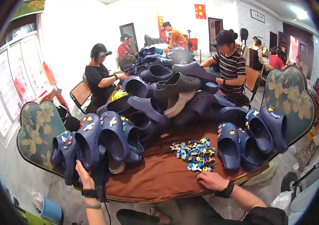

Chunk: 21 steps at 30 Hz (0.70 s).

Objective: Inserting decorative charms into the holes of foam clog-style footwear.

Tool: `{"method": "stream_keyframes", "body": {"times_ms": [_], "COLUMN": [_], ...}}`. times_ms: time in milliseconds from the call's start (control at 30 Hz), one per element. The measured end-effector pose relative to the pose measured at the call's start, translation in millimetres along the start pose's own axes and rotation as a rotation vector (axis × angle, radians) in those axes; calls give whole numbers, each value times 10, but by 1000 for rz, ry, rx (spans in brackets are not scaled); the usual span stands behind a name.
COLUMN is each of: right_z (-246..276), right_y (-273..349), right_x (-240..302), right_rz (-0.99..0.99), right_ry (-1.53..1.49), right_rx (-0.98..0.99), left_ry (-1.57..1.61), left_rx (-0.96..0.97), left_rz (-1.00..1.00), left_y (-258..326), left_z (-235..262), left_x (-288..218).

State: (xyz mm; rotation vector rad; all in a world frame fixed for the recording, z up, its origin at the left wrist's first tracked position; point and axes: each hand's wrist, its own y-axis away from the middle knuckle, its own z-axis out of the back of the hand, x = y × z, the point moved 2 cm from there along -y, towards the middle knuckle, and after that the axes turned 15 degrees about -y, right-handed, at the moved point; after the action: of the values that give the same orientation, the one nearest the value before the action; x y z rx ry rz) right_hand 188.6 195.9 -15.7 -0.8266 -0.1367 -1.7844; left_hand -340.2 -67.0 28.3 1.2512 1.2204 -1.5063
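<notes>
My left hand [85, 176] is upright at the table's near left edge, fingers stretched out, beside or against a navy clog [88, 144] with colourful charms on it. It grips nothing. More decorated navy clogs [113, 138] stand in a row there. My right hand [212, 181] rests on the brown cloth [155, 168] near the front edge, fingers loosely bent, with nothing visible in it. Just beyond it lies a heap of small colourful shoe charms [197, 153]. Right of the heap, another group of navy clogs [229, 144] carries charms too.
A big pile of clogs [157, 73], mostly navy, fills the table's far part. Two people [98, 75] [231, 67] work at its sides, others farther back. Floral chair backs [289, 101] [37, 131] flank the table. A blue bin [50, 210] stands at lower left.
</notes>
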Motion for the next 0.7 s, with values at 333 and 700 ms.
{"method": "stream_keyframes", "body": {"times_ms": [333, 700], "right_z": [1497, 1837], "right_y": [-2344, -3525], "right_x": [-43, -711], "right_rz": [213, 34], "right_ry": [645, 846], "right_rx": [-177, -493], "left_ry": [-565, -1002], "left_rx": [299, 301], "left_rz": [-450, -736], "left_y": [1998, 2284], "left_z": [-681, -1053], "left_x": [232, 403]}}
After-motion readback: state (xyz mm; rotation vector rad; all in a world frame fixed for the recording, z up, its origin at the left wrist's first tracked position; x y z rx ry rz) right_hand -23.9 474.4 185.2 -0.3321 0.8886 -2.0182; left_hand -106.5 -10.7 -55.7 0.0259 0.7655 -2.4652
